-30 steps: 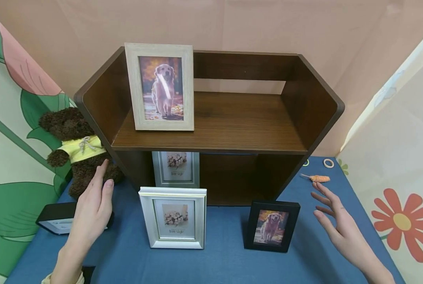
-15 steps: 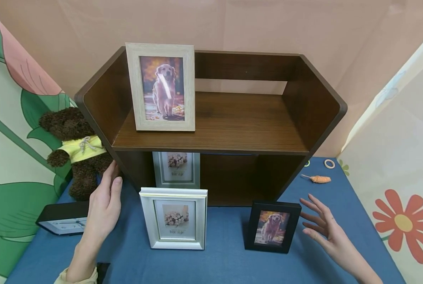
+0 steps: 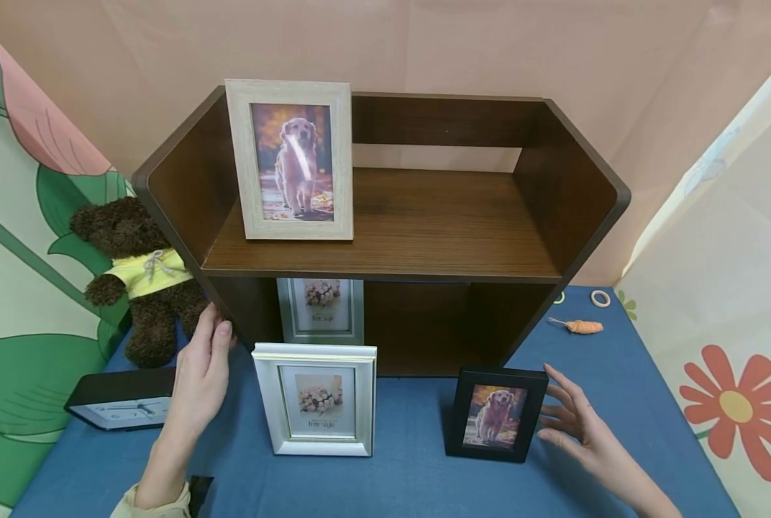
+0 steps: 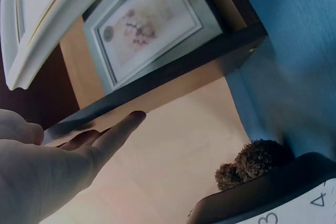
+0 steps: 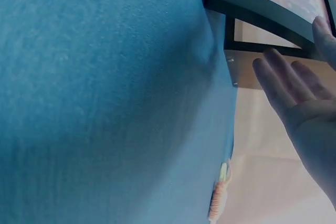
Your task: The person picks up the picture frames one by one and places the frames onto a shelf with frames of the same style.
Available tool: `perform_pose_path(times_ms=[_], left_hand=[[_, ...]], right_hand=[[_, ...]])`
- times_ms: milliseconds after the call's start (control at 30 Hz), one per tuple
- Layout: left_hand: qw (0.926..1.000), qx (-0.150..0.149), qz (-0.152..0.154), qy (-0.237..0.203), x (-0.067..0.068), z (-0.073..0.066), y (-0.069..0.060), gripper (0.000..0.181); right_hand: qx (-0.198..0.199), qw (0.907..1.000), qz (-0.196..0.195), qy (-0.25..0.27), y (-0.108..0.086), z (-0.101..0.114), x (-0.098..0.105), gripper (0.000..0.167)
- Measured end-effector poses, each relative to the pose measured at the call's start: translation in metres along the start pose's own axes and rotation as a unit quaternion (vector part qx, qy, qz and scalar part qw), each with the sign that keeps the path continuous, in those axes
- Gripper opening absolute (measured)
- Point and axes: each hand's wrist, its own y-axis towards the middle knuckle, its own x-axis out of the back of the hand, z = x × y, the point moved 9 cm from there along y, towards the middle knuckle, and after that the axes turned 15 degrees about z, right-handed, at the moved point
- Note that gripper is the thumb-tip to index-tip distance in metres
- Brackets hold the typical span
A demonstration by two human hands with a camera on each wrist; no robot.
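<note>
A dark wooden shelf holds a pale-framed dog picture on its upper board and a grey-green frame in its lower level. In front stand a silver-white frame and a black frame. My left hand is at the shelf's lower left side, fingers extended; whether they touch it I cannot tell. My right hand is just right of the black frame, fingers relaxed, holding nothing. In the right wrist view the right hand lies beside the black frame.
Left of the shelf a brown teddy bear in a yellow top sits behind a black clock. On the blue table, at the right, lie an orange carrot-shaped item and a pale ring. A patterned panel stands on each side.
My left hand has moved right, from before the teddy bear to the shelf's lower left side. My right hand has moved left and down, close to the black frame. The frames and shelf stand unmoved.
</note>
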Motion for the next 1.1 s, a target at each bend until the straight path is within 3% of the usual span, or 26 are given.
perform_pose_path(times_ms=[333,600,900,1100], left_hand=[[0.9999,0.014,-0.007,-0.002,-0.004,0.001,0.000,0.048],[0.9996,0.027,-0.006,0.004,-0.006,0.003,0.001,0.046],[0.9997,0.021,-0.011,0.006,-0.006,0.003,0.001,0.040],[0.9997,0.018,-0.011,0.014,-0.005,0.003,0.002,0.040]], right_hand=[[-0.009,0.9997,0.014,0.020,0.006,-0.004,-0.006,0.104],[0.025,0.9991,0.027,0.021,0.013,-0.003,-0.010,0.098],[0.020,0.9993,0.026,0.018,0.015,-0.002,-0.011,0.108],[0.034,0.9991,0.016,0.020,0.014,0.000,-0.010,0.104]])
